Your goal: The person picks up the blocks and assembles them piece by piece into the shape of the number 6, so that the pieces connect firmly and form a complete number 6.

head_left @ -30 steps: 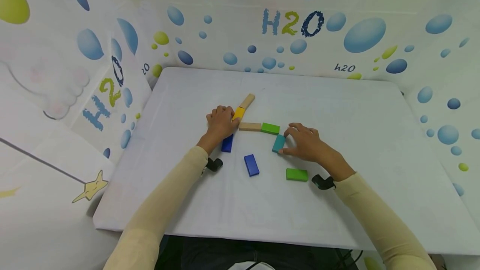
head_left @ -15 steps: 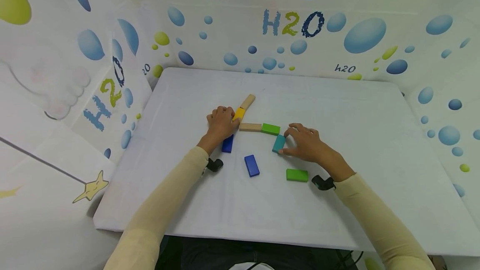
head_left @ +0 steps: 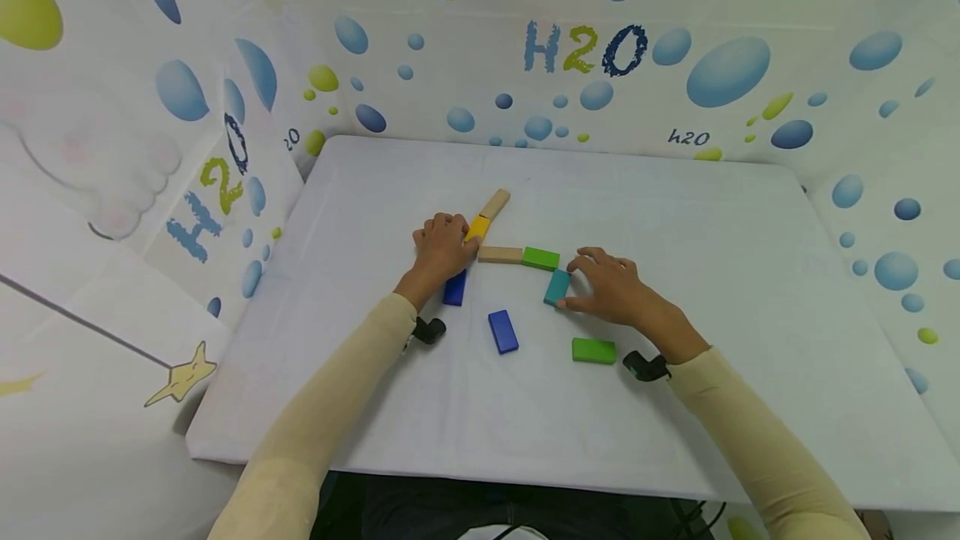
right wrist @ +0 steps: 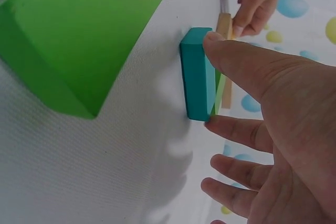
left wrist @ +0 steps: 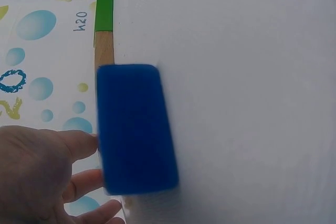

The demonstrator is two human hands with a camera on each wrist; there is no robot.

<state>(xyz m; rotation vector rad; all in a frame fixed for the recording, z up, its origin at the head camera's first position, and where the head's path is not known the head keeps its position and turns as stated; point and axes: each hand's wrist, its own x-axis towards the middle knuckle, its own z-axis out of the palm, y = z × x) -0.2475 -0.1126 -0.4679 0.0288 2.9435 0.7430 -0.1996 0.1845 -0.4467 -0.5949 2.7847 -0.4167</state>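
Note:
My left hand [head_left: 442, 244] rests at the left end of the row. Its thumb and index finger lie on either side of the lower part of the yellow block [head_left: 477, 227]. A blue block [head_left: 454, 288] sticks out under the wrist; its far end is hidden. My right hand [head_left: 609, 286] pinches the teal block [right wrist: 198, 74] between thumb and index finger at its two ends, the other fingers spread. The teal block lies flat, its upper end at the green block [head_left: 541, 257], which meets a plain wooden block [head_left: 500, 254] end to end.
Another wooden block [head_left: 496, 203] continues from the yellow one. A loose blue block [head_left: 503, 332] and a loose green block [head_left: 593, 350] lie nearer the person on the white table [head_left: 712, 440]. Printed cloth walls [head_left: 480, 48] stand behind and beside the table.

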